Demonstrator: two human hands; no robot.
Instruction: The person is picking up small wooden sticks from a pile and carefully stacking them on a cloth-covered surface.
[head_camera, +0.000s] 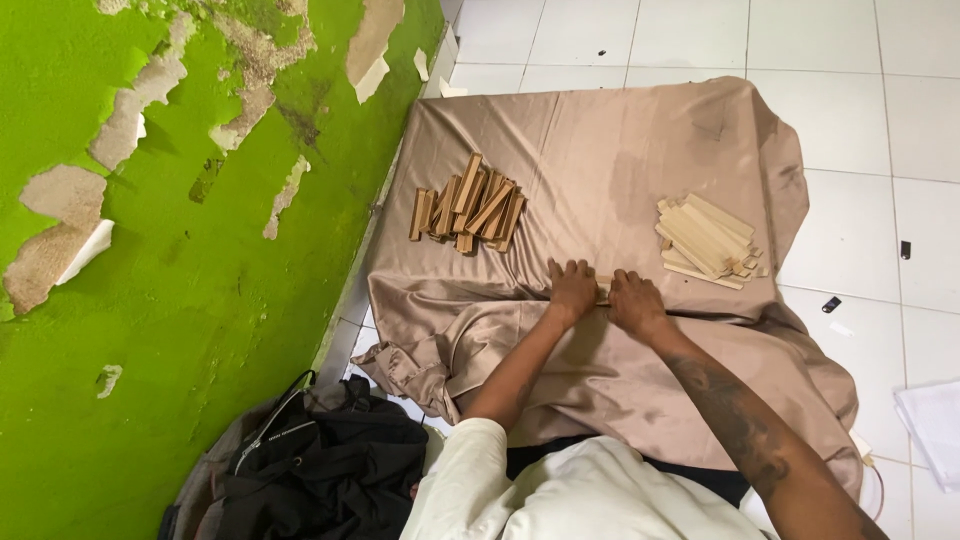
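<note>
My left hand (571, 286) and my right hand (634, 301) press down side by side on a small pale wooden stick (602, 288) that lies on a tan satin cloth (600, 160). Both hands grip the stick's ends; most of it is hidden under my fingers. A pile of darker wooden sticks (468, 205) lies on the cloth to the upper left. A pile of paler flat sticks (708, 240) lies to the right, close to my right hand.
A green wall with peeling paint (170, 250) runs along the left. A black bag (310, 470) sits on the floor at lower left. White floor tiles (870, 120) surround the cloth, with white paper (930, 420) at right.
</note>
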